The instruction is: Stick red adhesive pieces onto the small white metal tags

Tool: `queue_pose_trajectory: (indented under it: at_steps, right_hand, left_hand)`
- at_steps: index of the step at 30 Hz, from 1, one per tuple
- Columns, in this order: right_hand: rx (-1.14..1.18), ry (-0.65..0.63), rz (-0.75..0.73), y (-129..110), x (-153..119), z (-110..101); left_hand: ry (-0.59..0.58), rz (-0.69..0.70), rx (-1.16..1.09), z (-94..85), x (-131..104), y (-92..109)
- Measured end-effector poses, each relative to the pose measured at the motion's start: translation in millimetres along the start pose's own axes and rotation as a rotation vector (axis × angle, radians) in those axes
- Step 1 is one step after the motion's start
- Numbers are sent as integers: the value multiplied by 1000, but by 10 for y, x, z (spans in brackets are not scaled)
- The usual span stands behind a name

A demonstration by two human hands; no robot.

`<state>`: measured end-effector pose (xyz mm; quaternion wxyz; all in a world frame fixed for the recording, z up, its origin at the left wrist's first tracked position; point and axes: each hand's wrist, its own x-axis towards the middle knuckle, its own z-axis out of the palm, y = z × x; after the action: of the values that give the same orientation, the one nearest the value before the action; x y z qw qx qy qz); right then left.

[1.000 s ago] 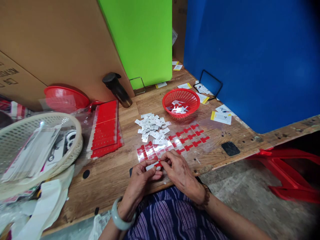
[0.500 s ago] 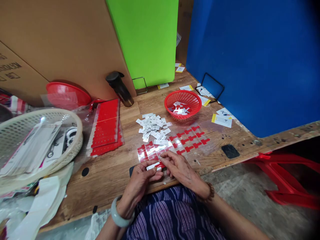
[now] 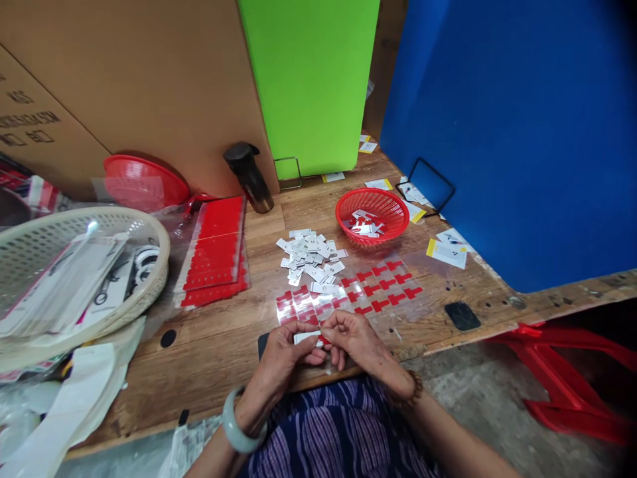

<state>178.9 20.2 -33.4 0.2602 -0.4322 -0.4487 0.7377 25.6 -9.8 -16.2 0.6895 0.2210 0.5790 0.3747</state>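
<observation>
Between finger and thumb, my left hand (image 3: 286,348) grips a small white metal plate (image 3: 304,337). My right hand (image 3: 355,342) pinches a red sticker (image 3: 324,337) at the plate's right end, its fingertips touching those of the left. Just beyond the hands lies a clear sheet of red T-shaped stickers (image 3: 378,289), partly bare of red at its left. A heap of white plates (image 3: 308,252) is piled past the sheet. Behind it to the right, a red basket (image 3: 373,212) holds several plates, some with red on them.
Stacked red sticker sheets (image 3: 213,245) lie left, near a dark flask (image 3: 249,179). A cream basket (image 3: 162,265) with printed cards stands far left. Green (image 3: 308,86) and blue (image 3: 507,133) boards rise behind. Yellow-edged cards (image 3: 446,252) lie right; a red stool (image 3: 567,378) stands beside the table.
My right hand's fingers have closed in on the red end of the plate, and the two hands are nearer together. The view has shifted slightly to the left.
</observation>
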Motion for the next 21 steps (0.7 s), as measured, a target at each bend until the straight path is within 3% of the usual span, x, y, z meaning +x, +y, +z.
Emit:
queue_pose_trajectory:
  at_steps: [5, 8, 10, 13, 16, 18, 21]
  right_hand:
    - [21, -152, 76, -34, -3, -148]
    - [-38, -142, 69, -178, 26, -305]
    - [-33, -32, 16, -355, 65, -432]
    - [132, 261, -194, -655, 151, -595]
    - [224, 441, -390, -795, 255, -637]
    - [82, 508, -452, -740, 317, -590]
    - [-412, 486, -439, -518, 369, -473]
  left_hand:
    - [-107, -28, 6, 7, 2, 48]
    - [-109, 16, -22, 12, 25, 72]
    - [-62, 70, -41, 4, 52, 65]
    - [-9, 99, -62, -26, 98, 19]
    - [7, 82, -84, -60, 142, -47]
    - [2, 73, -98, -76, 167, -83]
    - [-7, 73, -111, -87, 194, -114]
